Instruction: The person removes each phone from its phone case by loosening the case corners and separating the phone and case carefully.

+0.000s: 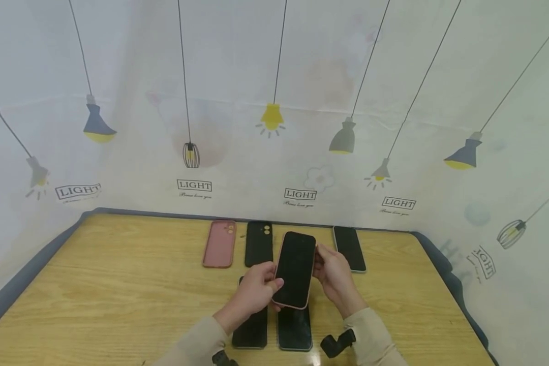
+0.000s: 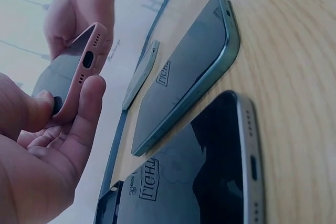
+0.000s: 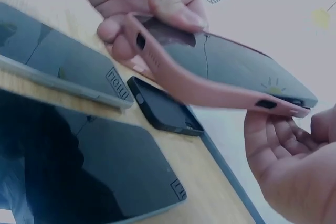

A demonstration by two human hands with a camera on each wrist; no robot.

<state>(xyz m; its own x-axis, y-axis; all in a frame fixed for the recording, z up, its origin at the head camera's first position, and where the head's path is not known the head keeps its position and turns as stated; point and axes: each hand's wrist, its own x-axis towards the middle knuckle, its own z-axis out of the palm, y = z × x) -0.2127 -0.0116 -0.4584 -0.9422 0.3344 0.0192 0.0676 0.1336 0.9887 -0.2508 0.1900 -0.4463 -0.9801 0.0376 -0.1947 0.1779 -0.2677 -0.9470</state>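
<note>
Likely case-fitting step: left hand (image 1: 256,288) pinched pink-cased phone (image 1: 295,269) above table (image 1: 142,284), short of far edge, right hand (image 1: 337,274) gripped phone's side, fingers curled, and next move probably called for pressing edges home.

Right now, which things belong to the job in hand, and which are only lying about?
In the job:
- held smartphone
- pink phone case around it

Lying about, seemingly:
- second pink phone case
- black phone case
- far smartphone
- near-left smartphone
- near-right smartphone
</note>
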